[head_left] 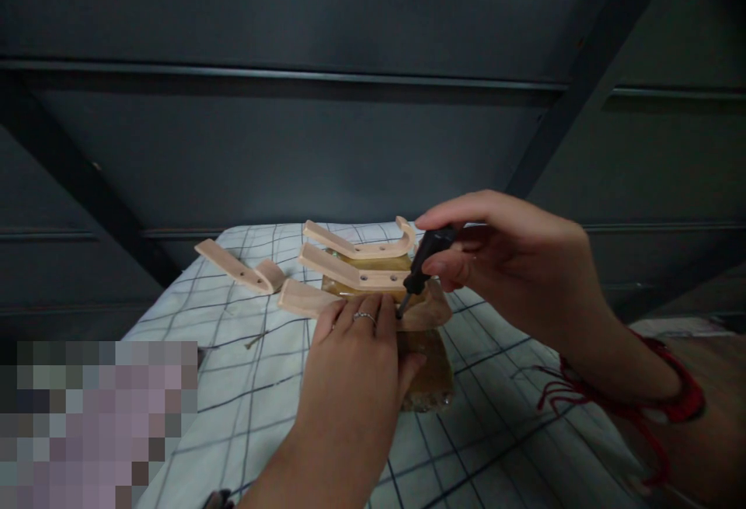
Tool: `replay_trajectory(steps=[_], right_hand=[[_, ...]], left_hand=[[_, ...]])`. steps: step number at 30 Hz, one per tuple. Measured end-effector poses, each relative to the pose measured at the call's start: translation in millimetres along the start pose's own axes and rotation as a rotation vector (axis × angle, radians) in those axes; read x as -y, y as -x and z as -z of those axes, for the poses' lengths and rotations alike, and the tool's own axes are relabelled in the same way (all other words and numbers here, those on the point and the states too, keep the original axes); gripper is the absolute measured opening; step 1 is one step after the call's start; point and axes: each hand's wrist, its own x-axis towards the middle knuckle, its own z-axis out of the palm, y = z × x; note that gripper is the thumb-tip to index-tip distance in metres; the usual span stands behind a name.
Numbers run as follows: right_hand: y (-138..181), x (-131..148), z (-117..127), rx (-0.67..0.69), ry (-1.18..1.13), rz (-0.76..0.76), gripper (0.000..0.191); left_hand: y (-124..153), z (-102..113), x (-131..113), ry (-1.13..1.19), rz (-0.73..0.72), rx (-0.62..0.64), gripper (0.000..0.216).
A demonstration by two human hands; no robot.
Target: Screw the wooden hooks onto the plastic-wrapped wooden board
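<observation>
My right hand [495,260] grips the black handle of a screwdriver [430,249], tilted with its tip down at the nearest wooden hook [306,299]. My left hand [358,346] lies over that hook, fingers pressing it against a brownish, plastic-wrapped block [434,365]. Just beyond it, a second wooden hook [332,264] shows two dark screws in its flat part. Farther back is a third wooden hook [373,249] with its curled end up. The tip's exact contact with the screw is too small to make out.
A loose wooden hook [236,268] lies to the left on the white checked cloth [262,416]. Dark metal panels [350,151] rise behind the table. At lower left is a pixelated patch [110,431].
</observation>
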Motion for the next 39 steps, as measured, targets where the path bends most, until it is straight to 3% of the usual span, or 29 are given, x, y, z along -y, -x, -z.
replay_trajectory(steps=[6,11,15,21,26,29,39], right_hand=[[0.1,-0.5,10.7,0.138,0.034,0.021,0.021],[1.2,-0.3,9.5,0.085,0.022,0.006,0.014],[1.4,1.1,4.8,0.031,0.006,-0.008,0.019],[-0.1,2.7,5.2,0.003,0.145,0.020,0.013],[-0.6,-0.9,6.8,-0.039,0.102,-0.057,0.021],[0.0,-0.6,6.2,-0.070,0.113,-0.022,0.022],[0.5,5.9,-1.8,0.030,-0.064,-0.011,0.011]], left_hand=[[1.3,-1.8,-0.6,-0.023,-0.031,-0.039,0.043],[1.3,-1.3,-0.9,-0.018,-0.017,-0.020,0.041],[0.9,-0.2,-0.9,-0.001,-0.007,-0.002,0.042],[-0.1,-0.9,-0.7,-0.004,-0.008,-0.011,0.043],[0.5,-1.3,-1.0,0.002,0.000,0.014,0.046],[0.4,-0.2,-1.4,0.013,0.009,0.018,0.044],[0.9,0.4,-0.1,-0.007,-0.019,-0.018,0.035]])
